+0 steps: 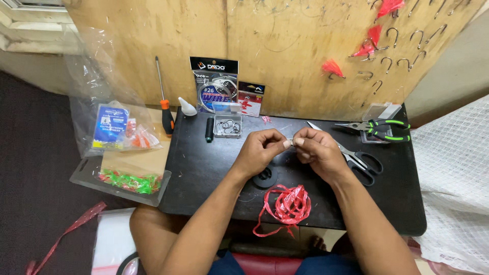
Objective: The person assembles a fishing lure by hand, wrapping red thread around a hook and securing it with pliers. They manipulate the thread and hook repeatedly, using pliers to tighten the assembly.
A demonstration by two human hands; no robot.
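My left hand [261, 149] and my right hand [317, 150] meet over the middle of a black work surface [204, 168]. Both pinch a small thin metal piece [291, 142] between thumb and fingertips; it is too small to tell exactly what it is. Right behind the hands sits a small clear box of metal hooks [227, 126]. A bundle of red plastic strip [289, 204] lies just in front of my wrists. Black-handled scissors [359, 159] lie under and to the right of my right hand.
Green-and-black pliers [384, 128] rest on a clear box at the back right. A dark spool [209, 129], an orange-handled screwdriver [166, 113], a wire packet [216, 86] and a glue bottle [186, 106] stand at the back. Left lie bags and green tinsel [130, 181]. Hooks with red tufts [333, 67] hang on the wooden board.
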